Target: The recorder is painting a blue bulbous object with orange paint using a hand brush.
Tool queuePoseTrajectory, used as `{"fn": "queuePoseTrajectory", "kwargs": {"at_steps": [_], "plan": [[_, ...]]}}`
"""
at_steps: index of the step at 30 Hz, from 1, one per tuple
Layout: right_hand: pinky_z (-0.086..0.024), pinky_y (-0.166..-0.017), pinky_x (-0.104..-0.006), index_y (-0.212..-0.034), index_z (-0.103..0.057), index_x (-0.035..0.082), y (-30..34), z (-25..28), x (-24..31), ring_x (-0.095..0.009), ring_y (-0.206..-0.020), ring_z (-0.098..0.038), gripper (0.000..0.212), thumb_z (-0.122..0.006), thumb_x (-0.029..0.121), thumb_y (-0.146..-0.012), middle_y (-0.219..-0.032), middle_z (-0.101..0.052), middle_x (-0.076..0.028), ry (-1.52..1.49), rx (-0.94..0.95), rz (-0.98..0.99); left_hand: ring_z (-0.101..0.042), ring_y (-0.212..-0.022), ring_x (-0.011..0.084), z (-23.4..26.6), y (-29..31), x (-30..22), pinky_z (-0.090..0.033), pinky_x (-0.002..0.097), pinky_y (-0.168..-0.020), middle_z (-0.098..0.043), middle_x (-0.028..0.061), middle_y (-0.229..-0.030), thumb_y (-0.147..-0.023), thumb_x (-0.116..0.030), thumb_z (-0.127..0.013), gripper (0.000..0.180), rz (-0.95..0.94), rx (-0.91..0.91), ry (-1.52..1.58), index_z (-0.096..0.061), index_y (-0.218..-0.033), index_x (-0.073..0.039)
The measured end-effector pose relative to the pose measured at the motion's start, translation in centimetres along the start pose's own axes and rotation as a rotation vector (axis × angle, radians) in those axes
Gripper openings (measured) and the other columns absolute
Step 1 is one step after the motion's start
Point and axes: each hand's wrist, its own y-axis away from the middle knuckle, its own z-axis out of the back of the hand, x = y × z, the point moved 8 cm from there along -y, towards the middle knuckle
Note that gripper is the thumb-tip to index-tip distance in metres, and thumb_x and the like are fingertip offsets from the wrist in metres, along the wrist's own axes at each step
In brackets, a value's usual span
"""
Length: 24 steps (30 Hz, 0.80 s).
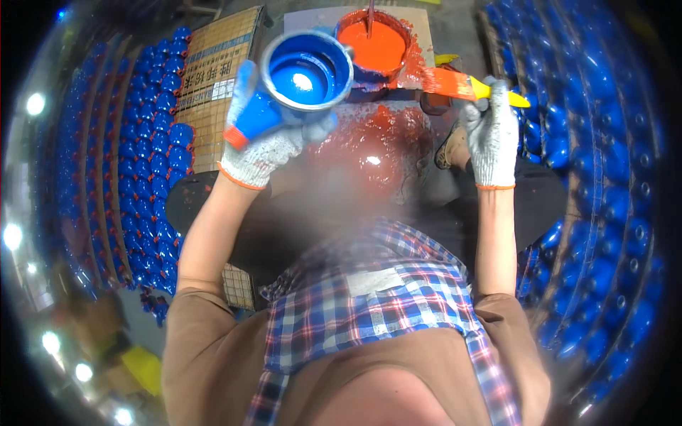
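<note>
My left hand (259, 155), in a white knit glove with an orange cuff, grips a blue-painted round housing (307, 67). Its wide, hollow mouth with a bare metal rim is turned up, and a narrower blue neck ends in an orange-red tip beside my palm. In my gloved right hand (495, 135) is a paintbrush (455, 84) with a yellow handle, held level with its bristles pointing left. Orange-red paint coats the bristles. Between the two hands, farther off, stands a paint bucket (373, 46) full of orange-red paint, with a stick (370, 18) standing in it.
A paint-smeared reddish rounded mass (373, 145) lies between my knees, below the bucket. Rows of blue parts (149, 135) with orange-red ends line the left; more blue parts (604, 170) are stacked at right. A tan slatted panel (217, 71) stands at far left.
</note>
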Motion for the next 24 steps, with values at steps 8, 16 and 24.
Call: {"fn": "queuePoseTrajectory", "kwargs": {"at_steps": [8, 16, 24], "plan": [[-0.041, -0.053, -0.0224, -0.1, -0.062, 0.004, -3.4, -4.3, -1.3, -0.007, -0.059, -0.052, 0.021, -0.056, 0.023, -0.093, -0.071, -0.059, 0.0, 0.802, 0.156, 0.23, -0.064, -0.064, 0.0294, 5.6, -0.3, 1.2, -0.055, 0.0299, -0.044, -0.062, 0.0257, -0.098, -0.088, -0.066, -0.035, 0.074, 0.075, -0.365, -0.338, -0.044, -0.133, -0.008], [-0.05, -0.068, -0.0387, -0.098, -0.06, 0.004, -6.5, -4.6, -6.2, -0.032, -0.074, -0.064, 0.028, -0.065, 0.029, -0.087, -0.079, -0.065, -0.015, 1.274, 0.169, 0.569, -0.066, -0.094, 0.0255, 5.8, 1.0, 3.3, -0.06, 0.0347, -0.062, -0.061, 0.0132, -0.117, -0.092, -0.055, -0.045, 0.056, 0.118, -0.595, -0.054, -0.049, -0.129, -0.012], [-0.051, -0.066, -0.0373, -0.098, -0.062, 0.009, -4.0, -5.2, -4.7, -0.031, -0.075, -0.065, 0.022, -0.065, 0.027, -0.087, -0.08, -0.065, -0.013, 1.387, 0.193, 0.737, -0.06, -0.109, 0.0225, 4.9, 0.8, 1.8, -0.056, 0.0408, -0.086, -0.056, 0.0119, -0.125, -0.093, -0.052, -0.043, 0.058, 0.046, -0.417, -0.303, -0.045, -0.134, -0.01]]}}
